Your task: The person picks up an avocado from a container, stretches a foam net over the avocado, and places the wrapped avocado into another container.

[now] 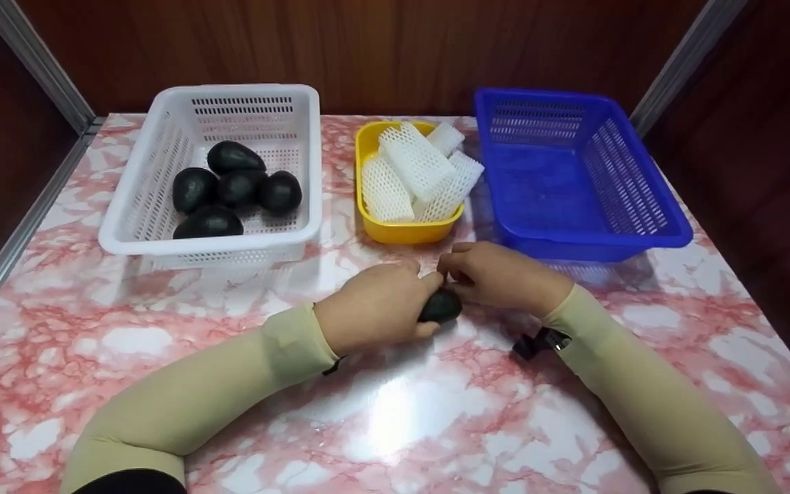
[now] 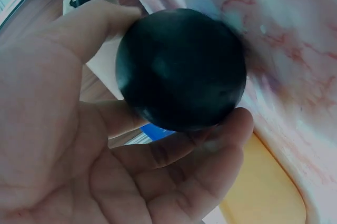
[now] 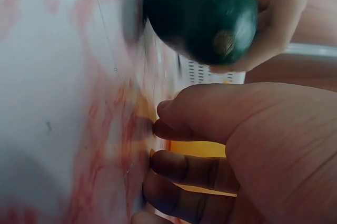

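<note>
An avocado [image 1: 441,307], dark green and smooth, is gripped by my left hand [image 1: 378,302] just above the table in front of the yellow bin. In the left wrist view the thumb and fingers curl round the avocado [image 2: 181,71]. My right hand [image 1: 505,278] is close by on the right, its fingertips near the tabletop. The right wrist view shows this hand's thumb and loosely bent fingers apart from the avocado [image 3: 202,13], with nothing visible between them. A brown stem scar marks the avocado's end there.
At the left, a white basket [image 1: 313,165] has several avocados [image 1: 236,158] in it. White foam net sleeves [image 1: 417,161] fill a yellow bin [image 1: 405,233] in the middle. A blue basket [image 1: 597,241] stands at the right. Pink-and-white marbled table [image 1: 395,425] beneath; wooden panels [image 1: 395,55] behind.
</note>
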Demonstrator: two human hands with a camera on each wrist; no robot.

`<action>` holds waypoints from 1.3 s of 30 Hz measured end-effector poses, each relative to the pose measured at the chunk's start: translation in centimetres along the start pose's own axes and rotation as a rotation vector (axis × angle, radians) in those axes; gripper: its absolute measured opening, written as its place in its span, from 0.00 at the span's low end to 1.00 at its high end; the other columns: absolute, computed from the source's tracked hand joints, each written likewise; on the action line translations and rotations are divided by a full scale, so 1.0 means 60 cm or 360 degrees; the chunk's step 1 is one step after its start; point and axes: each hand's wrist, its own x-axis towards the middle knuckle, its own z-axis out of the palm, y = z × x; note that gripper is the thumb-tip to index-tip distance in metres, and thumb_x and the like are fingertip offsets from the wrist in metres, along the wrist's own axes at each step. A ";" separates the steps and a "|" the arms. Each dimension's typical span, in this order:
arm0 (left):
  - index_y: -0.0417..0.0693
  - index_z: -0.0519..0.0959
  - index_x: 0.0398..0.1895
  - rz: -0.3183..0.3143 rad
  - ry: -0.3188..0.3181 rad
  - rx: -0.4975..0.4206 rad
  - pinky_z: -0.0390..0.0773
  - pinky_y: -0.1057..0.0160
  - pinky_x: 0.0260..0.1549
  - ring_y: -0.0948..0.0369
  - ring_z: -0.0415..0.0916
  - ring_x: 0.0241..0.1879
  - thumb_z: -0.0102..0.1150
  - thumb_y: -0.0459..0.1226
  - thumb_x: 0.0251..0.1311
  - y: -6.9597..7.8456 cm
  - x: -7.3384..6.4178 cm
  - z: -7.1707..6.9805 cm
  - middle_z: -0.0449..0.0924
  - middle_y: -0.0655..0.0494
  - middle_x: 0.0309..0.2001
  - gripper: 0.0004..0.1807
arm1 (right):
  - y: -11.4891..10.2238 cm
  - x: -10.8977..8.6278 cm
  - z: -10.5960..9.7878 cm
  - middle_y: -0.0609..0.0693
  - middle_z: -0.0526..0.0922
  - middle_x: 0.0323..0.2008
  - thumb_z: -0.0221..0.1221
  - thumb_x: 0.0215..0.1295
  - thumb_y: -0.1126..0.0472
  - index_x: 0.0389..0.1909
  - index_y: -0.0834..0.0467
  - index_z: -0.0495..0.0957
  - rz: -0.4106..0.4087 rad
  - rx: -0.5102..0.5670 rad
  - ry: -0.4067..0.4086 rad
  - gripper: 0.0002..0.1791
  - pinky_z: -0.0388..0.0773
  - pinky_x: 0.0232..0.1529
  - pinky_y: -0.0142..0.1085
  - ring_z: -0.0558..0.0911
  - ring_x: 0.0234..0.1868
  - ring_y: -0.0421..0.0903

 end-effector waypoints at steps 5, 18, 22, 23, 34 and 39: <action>0.47 0.77 0.62 -0.0013 0.0006 -0.0032 0.87 0.45 0.49 0.47 0.86 0.43 0.69 0.57 0.70 0.001 0.003 0.006 0.85 0.44 0.49 0.29 | 0.001 0.001 0.006 0.51 0.84 0.37 0.67 0.74 0.60 0.41 0.54 0.82 0.0016 -0.0029 0.0011 0.03 0.80 0.41 0.43 0.79 0.35 0.46; 0.46 0.77 0.66 -0.0048 -0.0046 -0.0075 0.87 0.44 0.50 0.47 0.87 0.46 0.67 0.55 0.71 -0.006 0.004 0.000 0.86 0.43 0.51 0.31 | 0.002 0.002 0.008 0.50 0.86 0.40 0.66 0.76 0.56 0.46 0.54 0.82 0.0049 -0.0049 -0.0002 0.06 0.85 0.43 0.45 0.83 0.37 0.47; 0.45 0.77 0.66 -0.0029 -0.0046 -0.0074 0.87 0.45 0.51 0.47 0.87 0.47 0.68 0.56 0.71 -0.008 0.004 0.000 0.85 0.43 0.52 0.31 | 0.002 0.003 0.009 0.50 0.86 0.41 0.66 0.76 0.57 0.47 0.54 0.83 0.0050 -0.0037 -0.0012 0.06 0.85 0.44 0.44 0.83 0.38 0.47; 0.45 0.77 0.66 -0.0022 -0.0043 -0.0070 0.87 0.45 0.51 0.47 0.87 0.47 0.68 0.56 0.71 -0.008 0.003 0.000 0.85 0.43 0.52 0.31 | 0.002 0.003 0.009 0.51 0.86 0.41 0.66 0.76 0.57 0.47 0.54 0.83 0.0044 -0.0034 -0.0009 0.06 0.85 0.44 0.44 0.84 0.38 0.47; 0.46 0.75 0.69 0.0013 -0.0022 -0.0032 0.85 0.46 0.57 0.47 0.85 0.52 0.69 0.58 0.69 -0.012 0.002 -0.005 0.85 0.45 0.55 0.36 | 0.007 0.002 0.011 0.52 0.87 0.41 0.67 0.73 0.60 0.46 0.56 0.84 -0.0040 -0.0027 0.0042 0.05 0.84 0.43 0.45 0.83 0.37 0.47; 0.47 0.75 0.71 0.0007 -0.0042 -0.0020 0.85 0.45 0.59 0.47 0.85 0.55 0.70 0.61 0.68 -0.010 0.001 -0.007 0.84 0.45 0.58 0.38 | 0.006 0.002 0.011 0.51 0.86 0.40 0.66 0.75 0.59 0.45 0.55 0.83 -0.0014 -0.0048 0.0034 0.05 0.84 0.42 0.44 0.82 0.36 0.46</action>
